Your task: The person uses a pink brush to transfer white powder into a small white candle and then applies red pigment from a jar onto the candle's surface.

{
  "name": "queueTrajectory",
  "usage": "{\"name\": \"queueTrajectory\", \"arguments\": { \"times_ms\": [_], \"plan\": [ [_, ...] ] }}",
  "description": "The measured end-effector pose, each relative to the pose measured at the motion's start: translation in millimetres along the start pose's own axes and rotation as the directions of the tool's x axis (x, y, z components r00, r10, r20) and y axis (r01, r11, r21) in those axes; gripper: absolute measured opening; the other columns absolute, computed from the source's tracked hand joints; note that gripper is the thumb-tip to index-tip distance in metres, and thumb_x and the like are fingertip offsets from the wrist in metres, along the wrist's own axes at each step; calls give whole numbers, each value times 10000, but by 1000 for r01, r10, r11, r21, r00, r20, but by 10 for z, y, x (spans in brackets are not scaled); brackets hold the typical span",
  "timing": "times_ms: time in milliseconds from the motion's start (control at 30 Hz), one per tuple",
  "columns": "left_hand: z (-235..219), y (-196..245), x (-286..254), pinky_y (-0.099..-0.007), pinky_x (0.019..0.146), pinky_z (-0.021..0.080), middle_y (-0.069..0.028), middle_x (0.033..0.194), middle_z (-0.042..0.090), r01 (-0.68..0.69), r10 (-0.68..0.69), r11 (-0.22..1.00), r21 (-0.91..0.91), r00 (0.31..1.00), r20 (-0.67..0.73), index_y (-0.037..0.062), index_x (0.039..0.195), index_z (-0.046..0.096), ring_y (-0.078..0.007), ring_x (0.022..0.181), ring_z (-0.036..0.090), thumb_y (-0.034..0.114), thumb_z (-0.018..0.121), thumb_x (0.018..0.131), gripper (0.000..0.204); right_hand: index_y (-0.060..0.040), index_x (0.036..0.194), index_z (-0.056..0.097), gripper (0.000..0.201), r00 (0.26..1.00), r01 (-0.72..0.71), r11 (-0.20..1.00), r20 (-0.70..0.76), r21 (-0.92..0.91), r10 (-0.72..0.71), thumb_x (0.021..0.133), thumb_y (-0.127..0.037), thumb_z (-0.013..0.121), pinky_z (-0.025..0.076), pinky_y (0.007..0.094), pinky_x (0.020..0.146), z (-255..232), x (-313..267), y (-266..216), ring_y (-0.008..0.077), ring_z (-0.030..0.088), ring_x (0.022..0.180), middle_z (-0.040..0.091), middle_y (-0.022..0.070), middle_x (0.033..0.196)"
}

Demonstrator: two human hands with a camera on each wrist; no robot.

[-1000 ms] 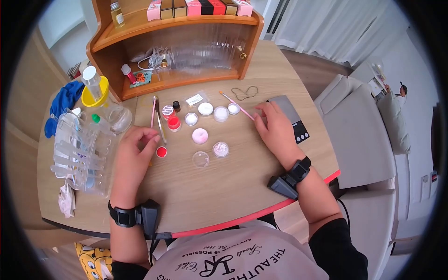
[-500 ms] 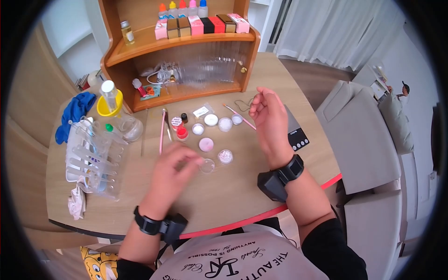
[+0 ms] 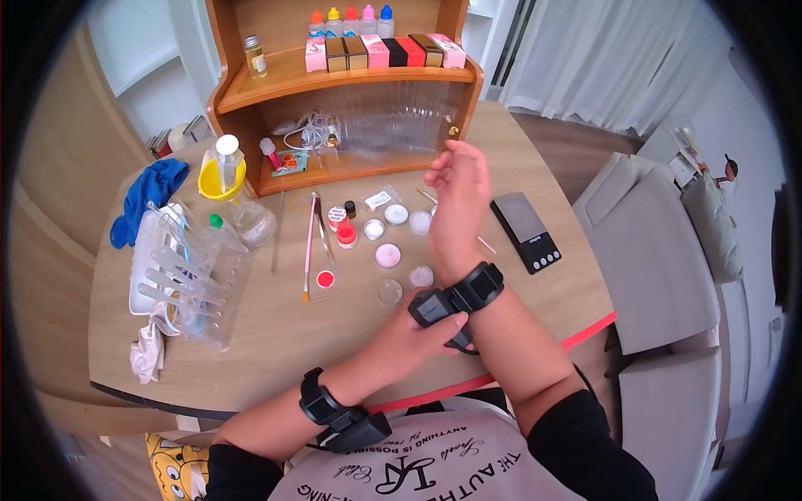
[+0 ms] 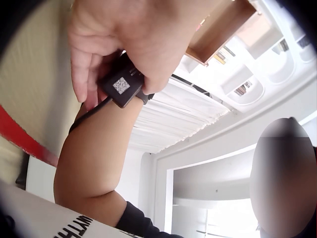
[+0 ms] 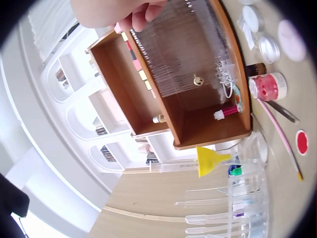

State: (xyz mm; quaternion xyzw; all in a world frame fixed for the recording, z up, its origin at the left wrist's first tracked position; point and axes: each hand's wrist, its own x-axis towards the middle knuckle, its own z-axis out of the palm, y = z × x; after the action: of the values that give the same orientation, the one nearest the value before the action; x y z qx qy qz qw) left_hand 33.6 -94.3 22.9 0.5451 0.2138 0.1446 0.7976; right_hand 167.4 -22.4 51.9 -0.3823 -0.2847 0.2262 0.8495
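My left hand (image 3: 401,341) reaches across and grips the black wrist camera (image 4: 123,83) on my right wrist, thumb on one side and fingers on the other. A square printed code shows on its casing, and a cable runs from it. Raised above the table, my right hand (image 3: 461,204) holds nothing, its fingers loosely bent. Below and left of it lie small open jars of white and pink powder (image 3: 388,255), a red jar (image 3: 346,236), a round red lid (image 3: 325,279) and a pink-handled brush (image 3: 309,250). Another brush is partly hidden behind the right hand.
A black digital scale (image 3: 528,234) lies at the right. Toward the left stand a clear plastic rack (image 3: 196,292), a flask (image 3: 255,224) with a yellow funnel (image 3: 221,179), and a blue cloth (image 3: 150,196). A wooden cabinet (image 3: 351,82) rises at the back.
My left hand has left the table's left side and crossed over to take hold of the right wrist camera. The right hand has lifted away from the scale and shifted left.
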Motion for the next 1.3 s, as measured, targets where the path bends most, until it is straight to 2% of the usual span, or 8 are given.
{"name": "queueTrajectory", "arguments": {
  "times_ms": [33,133,300,567,767,900,1100,1300],
  "plan": [
    [14,-6,-1,-297,769,521,-59,965,586,52,-46,970,-239,998,32,25,1102,477,-173,881,618,201,568,896,286,-41,988,519,145,999,-5,1000,34,-15,5,921,-135,431,422,230,610,14,-11,19,89,492,661,527,24,761],
    [-26,-12,39,-321,777,536,-59,989,586,51,-29,951,-304,997,75,42,1117,480,-187,892,627,198,552,907,271,-45,971,514,134,994,-27,999,106,-47,32,933,-124,413,430,228,610,72,-1,8,85,490,655,525,22,751],
    [1,-55,44,-389,848,512,-106,1124,558,-81,98,981,-179,991,88,26,1211,423,-249,990,596,132,511,915,326,-42,972,512,127,985,105,993,132,49,-111,939,-122,419,433,216,587,247,119,-255,76,490,638,524,22,740],
    [23,-63,31,-323,818,512,-46,1081,558,-156,173,944,-291,984,33,46,1150,444,-146,948,590,119,560,898,287,-41,974,510,107,883,317,948,363,5,-297,939,-119,445,432,200,576,335,60,-417,56,484,637,524,18,732],
    [52,-95,34,-310,775,527,-53,1069,539,-175,153,948,-266,983,-103,45,1154,426,-137,868,585,125,534,913,276,-46,962,521,122,970,8,999,242,36,-17,928,-134,443,406,194,523,307,49,-255,64,481,558,530,16,685],
    [68,-132,53,-307,783,514,-54,1069,536,-143,109,911,-386,988,-108,45,1175,408,-133,870,582,117,545,905,311,-47,951,521,123,978,12,1000,210,0,-11,919,-131,438,401,201,503,249,172,-130,66,475,542,526,16,666],
    [138,-300,192,-324,950,399,-35,1107,493,-217,238,943,-252,970,57,63,1194,394,-124,1024,490,220,484,948,305,-31,903,517,188,992,99,945,-103,310,-70,871,-201,441,386,222,475,351,644,-250,102,460,502,517,23,617],
    [408,-104,247,-317,919,429,-29,1045,507,-256,305,853,-454,952,38,62,1113,435,-110,958,510,286,361,991,266,-32,825,514,204,983,167,944,-116,285,-139,868,-214,434,373,227,458,394,890,-472,104,451,471,501,23,570]
  ]
}}
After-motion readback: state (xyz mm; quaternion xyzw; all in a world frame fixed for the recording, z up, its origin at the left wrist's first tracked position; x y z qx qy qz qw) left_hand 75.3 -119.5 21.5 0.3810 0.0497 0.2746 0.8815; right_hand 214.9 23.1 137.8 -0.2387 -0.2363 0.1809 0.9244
